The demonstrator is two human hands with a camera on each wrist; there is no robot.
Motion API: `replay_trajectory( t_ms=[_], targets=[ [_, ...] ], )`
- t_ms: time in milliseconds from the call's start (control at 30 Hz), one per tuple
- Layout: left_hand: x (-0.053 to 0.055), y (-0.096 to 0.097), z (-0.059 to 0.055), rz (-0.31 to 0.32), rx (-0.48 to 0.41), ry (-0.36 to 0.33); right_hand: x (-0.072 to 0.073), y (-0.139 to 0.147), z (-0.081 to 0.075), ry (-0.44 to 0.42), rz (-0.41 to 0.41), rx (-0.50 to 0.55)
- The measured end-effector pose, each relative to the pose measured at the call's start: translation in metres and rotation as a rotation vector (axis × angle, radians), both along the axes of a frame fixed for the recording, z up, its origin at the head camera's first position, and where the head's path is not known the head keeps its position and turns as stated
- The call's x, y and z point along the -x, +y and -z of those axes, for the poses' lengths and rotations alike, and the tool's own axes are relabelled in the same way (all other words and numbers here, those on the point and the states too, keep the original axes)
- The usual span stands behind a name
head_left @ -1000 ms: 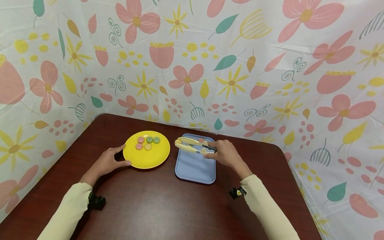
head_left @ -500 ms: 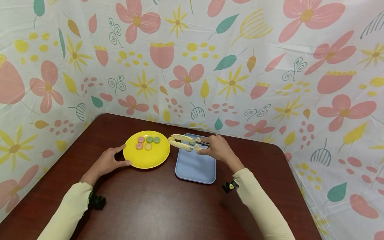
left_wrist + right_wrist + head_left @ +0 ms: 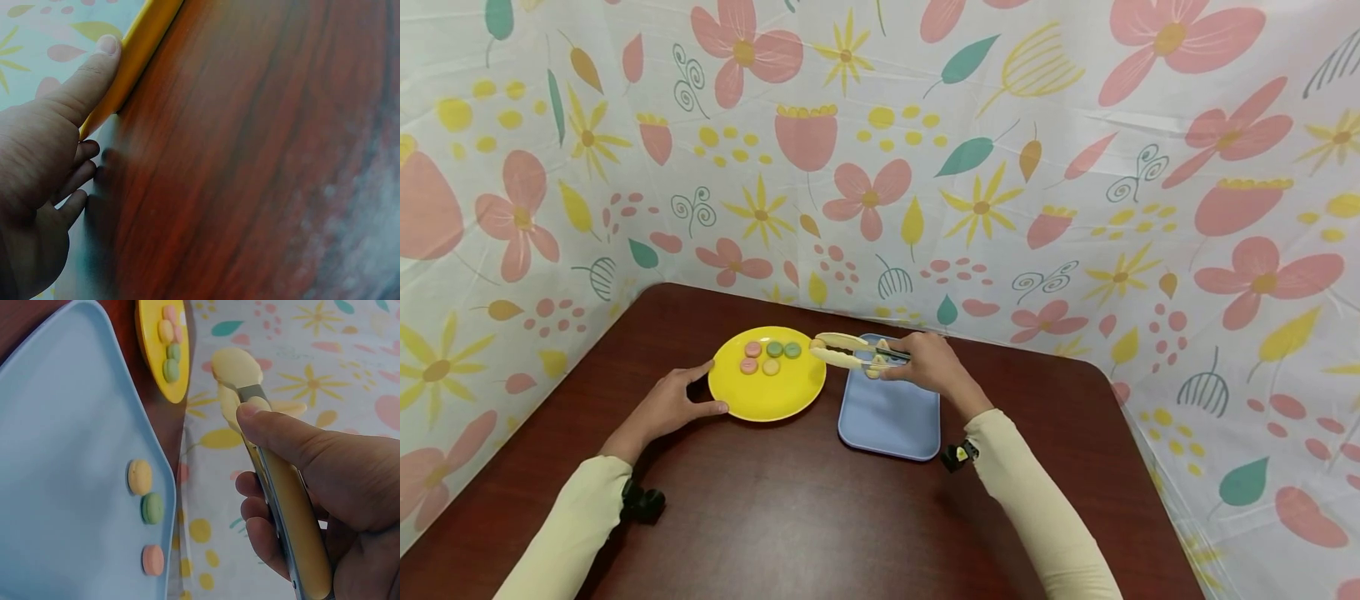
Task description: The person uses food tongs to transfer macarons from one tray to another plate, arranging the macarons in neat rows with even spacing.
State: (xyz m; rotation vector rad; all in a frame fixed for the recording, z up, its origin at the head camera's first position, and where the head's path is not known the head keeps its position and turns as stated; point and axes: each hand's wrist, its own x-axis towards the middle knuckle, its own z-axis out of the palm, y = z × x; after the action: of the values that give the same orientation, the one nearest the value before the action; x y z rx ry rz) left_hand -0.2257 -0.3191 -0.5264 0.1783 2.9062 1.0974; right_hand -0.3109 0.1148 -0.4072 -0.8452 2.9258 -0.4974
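Note:
My right hand (image 3: 928, 364) grips a pair of tongs (image 3: 844, 342) with cream-coloured heads. A yellow-orange macaron (image 3: 817, 343) sits between the tong tips, over the right rim of the yellow plate (image 3: 767, 402); in the right wrist view the tong heads hide it. Several pink, green and yellow macarons lie on the plate. My left hand (image 3: 672, 402) rests at the plate's left edge, thumb and index finger spread and touching the rim. In the left wrist view the thumb (image 3: 87, 84) lies along that rim.
The blue tray (image 3: 889, 421) stands right of the plate. In the right wrist view it bears a yellow macaron (image 3: 139, 477), a green macaron (image 3: 152, 508) and a pink macaron (image 3: 153, 559). A floral cloth (image 3: 880, 167) hangs behind the dark wooden table (image 3: 790, 517).
My right hand has moved left with the tongs and the yellow-orange macaron, from above the tray to the plate's right rim. The left hand and the plate have stayed still.

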Motion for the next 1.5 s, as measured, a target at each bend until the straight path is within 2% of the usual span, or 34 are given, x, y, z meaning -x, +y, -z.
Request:
replay_trajectory(
  t_ms=[433,600,800,1067,1500],
  targets=[
    [-0.001,0.001,-0.001,-0.003,0.000,-0.001,0.006,-0.019,0.004,-0.052,-0.040,0.031],
    [-0.001,0.000,-0.001,-0.006,-0.003,-0.002,0.008,-0.025,0.009,-0.077,-0.033,0.018],
    [0.000,-0.001,0.001,0.001,-0.003,0.005,0.010,-0.031,0.017,-0.077,-0.066,0.017],
    [0.000,-0.001,0.001,0.010,-0.009,0.013,0.012,-0.041,0.025,-0.017,-0.079,-0.007],
    [-0.001,0.000,0.000,-0.002,-0.007,0.002,0.012,-0.046,0.034,0.025,-0.101,-0.060]
  ],
)
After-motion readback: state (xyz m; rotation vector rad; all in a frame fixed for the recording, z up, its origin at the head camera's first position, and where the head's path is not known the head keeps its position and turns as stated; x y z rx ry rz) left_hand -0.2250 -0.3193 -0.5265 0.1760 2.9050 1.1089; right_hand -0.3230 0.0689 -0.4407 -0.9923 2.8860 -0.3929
